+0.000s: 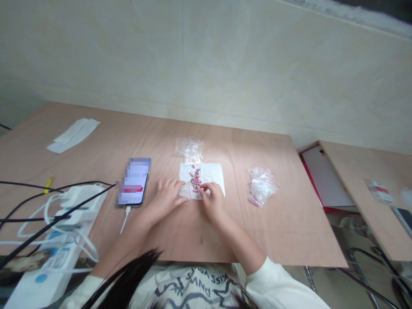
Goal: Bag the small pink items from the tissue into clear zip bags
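Observation:
Several small pink beads point(195, 177) lie in a loose pile on a white sheet point(214, 172) in the middle of the table. My left hand point(169, 193) rests flat at the sheet's left edge, fingers spread, beside a small clear zip bag point(185, 191). At the pile's lower right, the thumb and forefinger of my right hand point(211, 198) come together in a pinch. Whatever sits between those fingertips is too small to make out. Just beyond the sheet are clear plastic zip bags point(192, 150).
More clear bags point(262, 186), some pink beads at their lower edge, lie to the right. A phone point(133, 182) on a white cable lies left, near a power strip point(61, 253) with tangled cords. White folded paper point(74, 135) sits far left. Another table point(363, 167) stands right.

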Motion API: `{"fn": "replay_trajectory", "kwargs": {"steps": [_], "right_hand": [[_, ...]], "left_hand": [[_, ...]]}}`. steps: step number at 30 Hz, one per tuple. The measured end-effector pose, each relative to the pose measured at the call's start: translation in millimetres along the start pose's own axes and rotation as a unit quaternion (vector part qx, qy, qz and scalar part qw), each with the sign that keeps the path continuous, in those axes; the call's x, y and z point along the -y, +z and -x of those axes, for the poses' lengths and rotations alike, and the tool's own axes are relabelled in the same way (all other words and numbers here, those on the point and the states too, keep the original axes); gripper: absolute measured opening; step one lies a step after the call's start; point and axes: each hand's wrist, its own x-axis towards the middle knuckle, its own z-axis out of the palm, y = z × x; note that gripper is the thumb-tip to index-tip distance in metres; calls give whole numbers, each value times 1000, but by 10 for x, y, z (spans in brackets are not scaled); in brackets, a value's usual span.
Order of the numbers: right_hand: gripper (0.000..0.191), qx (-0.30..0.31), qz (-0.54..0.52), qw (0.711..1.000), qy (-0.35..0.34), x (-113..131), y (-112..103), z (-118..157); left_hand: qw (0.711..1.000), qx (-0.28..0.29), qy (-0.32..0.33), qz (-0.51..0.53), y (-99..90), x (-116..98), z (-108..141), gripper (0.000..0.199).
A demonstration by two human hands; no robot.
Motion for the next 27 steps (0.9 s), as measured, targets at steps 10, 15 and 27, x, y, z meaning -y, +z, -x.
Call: {"fn": "replay_trajectory", "kwargs": {"steps": [10, 15, 27], "right_hand": [[11, 3, 34, 999, 8, -47, 72, 116], [10, 2, 42, 999, 4, -31, 77, 102], [14, -3, 37, 999, -20, -26, 122, 100]], "left_hand": [[1000, -3, -14, 0, 7, 84, 60, 39], [1000, 3, -3, 1, 5, 63, 71, 39], [1000, -5, -10, -10, 13, 49, 55, 38]]}}
